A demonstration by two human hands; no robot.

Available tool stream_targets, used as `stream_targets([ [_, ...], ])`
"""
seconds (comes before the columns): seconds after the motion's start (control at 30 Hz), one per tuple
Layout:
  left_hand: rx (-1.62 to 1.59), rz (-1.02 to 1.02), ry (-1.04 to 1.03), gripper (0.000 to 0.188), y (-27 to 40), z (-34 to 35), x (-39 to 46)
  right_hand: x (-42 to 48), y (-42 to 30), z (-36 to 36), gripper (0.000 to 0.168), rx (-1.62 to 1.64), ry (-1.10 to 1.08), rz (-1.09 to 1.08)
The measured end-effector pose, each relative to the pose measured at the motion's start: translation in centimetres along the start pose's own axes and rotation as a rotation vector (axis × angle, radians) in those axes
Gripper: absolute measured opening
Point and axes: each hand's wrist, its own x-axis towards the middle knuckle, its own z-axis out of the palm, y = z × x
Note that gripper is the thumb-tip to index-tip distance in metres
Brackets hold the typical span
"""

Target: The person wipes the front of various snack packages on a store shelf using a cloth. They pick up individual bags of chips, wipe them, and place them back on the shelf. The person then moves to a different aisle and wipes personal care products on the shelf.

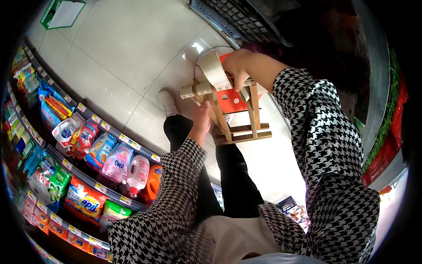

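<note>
A small folding wooden stool [227, 127] with a pale webbing seat [214, 71] is held in front of me, above the floor. My left hand [201, 117] grips its wooden frame near the lower left, thumb up at the seat rail. At the upper right of the seat, my right hand [238, 67] is closed on the stool, with its fingers partly hidden. Behind the stool's legs shows an orange-red round-holed piece [232, 100], perhaps the seat of another stool; whether it touches the wooden one I cannot tell.
Shelves [108, 188] with laundry detergent bags and bottles curve along the left. A dark plastic crate [237, 16] stands at the top right, beside a metal-edged display [376, 82]. A green-edged box [62, 15] lies on the tiled floor [132, 43]. My feet are below the stool.
</note>
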Motion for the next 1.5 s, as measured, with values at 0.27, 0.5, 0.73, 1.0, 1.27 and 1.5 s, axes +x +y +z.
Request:
stream_targets([
  [0.27, 0.052, -0.148, 0.278, 0.057, -2.2, 1.4, 1.5, 3.4, 0.3, -1.0, 0.033, -0.208, -0.048, 0.131],
  [0.5, -0.151, -0.062, 0.040, 0.052, -0.2, 5.0, 1.4, 5.3, 1.7, 1.2, 0.028, -0.109, -0.061, 0.379],
  [0.73, 0.162, -0.100, 0.381, 0.057, -0.3, 6.4, 2.6, 4.0, 1.5, 2.7, 0.031, 0.123, 0.189, 0.605],
  [1.0, 0.166, -0.123, 0.387, 0.079, 2.0, 7.0, 3.5, -2.1, -0.2, 9.0, 0.052, 0.152, 0.766, 0.560],
  [1.27, 0.300, -0.102, 0.571, 0.067, 3.1, 8.3, 3.6, -7.0, 3.0, 24.6, 0.079, 0.664, 0.440, 0.847],
  [1.5, 0.379, -0.267, 0.524, 0.094, 1.1, 6.5, 3.5, -3.1, 5.9, 26.4, 0.107, 0.786, 0.519, 0.851],
])
